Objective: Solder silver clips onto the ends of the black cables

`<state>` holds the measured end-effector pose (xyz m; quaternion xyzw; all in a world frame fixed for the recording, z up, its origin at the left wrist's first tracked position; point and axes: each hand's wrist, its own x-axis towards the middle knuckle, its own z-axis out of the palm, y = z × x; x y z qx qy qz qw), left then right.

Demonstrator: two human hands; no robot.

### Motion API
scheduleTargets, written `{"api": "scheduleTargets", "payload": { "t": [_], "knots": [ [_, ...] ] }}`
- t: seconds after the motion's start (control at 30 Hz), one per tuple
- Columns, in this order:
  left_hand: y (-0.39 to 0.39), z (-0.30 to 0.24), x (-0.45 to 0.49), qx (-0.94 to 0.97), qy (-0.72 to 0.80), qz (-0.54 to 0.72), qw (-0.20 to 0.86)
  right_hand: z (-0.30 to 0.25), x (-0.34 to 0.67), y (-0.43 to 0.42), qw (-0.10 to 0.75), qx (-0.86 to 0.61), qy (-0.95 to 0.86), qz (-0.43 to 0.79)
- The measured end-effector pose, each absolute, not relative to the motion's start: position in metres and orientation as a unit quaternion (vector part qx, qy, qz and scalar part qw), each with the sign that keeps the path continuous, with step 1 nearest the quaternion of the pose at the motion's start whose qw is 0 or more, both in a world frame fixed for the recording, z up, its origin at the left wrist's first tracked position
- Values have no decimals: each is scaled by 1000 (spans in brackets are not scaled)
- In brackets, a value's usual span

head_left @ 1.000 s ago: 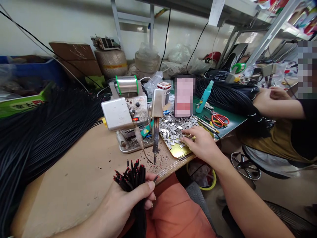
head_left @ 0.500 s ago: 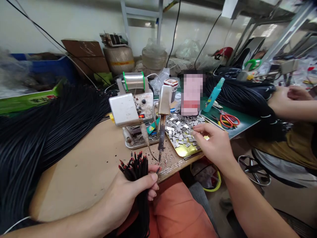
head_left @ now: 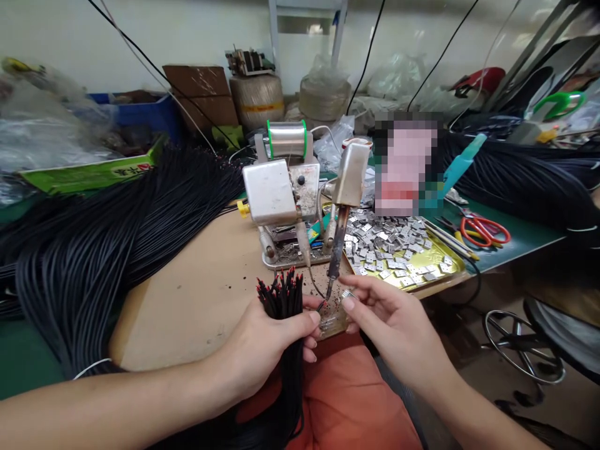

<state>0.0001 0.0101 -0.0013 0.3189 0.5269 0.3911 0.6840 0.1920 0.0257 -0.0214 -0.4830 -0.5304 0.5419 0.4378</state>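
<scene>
My left hand is closed round a bundle of thin black wires with red tips, held upright at the table's near edge. One wire end sticks out sideways between thumb and finger. My right hand pinches a small silver metal piece close to that wire end, just under the tip of the fixed soldering iron. Behind the iron stands the solder feeder machine with its solder spool.
A gold tray of several small metal pieces lies right of the iron. A big heap of black cables covers the left side, another heap the right. Red-handled scissors lie on a green mat. A stool frame stands lower right.
My right hand left the tray with a metal piece and came down to the iron's tip beside my left hand. The view has shifted right, and the other person's arm is out of sight.
</scene>
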Motion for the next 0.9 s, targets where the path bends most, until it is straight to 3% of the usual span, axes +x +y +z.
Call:
{"api": "scheduleTargets", "payload": {
  "t": [0.27, 0.9],
  "knots": [
    [14, 0, -1, 327, 519, 379, 693, -23, 189, 32, 436, -457, -475, 613],
    [16, 2, -2, 315, 516, 383, 699, -31, 177, 31, 492, -403, -411, 653]
  ]
}}
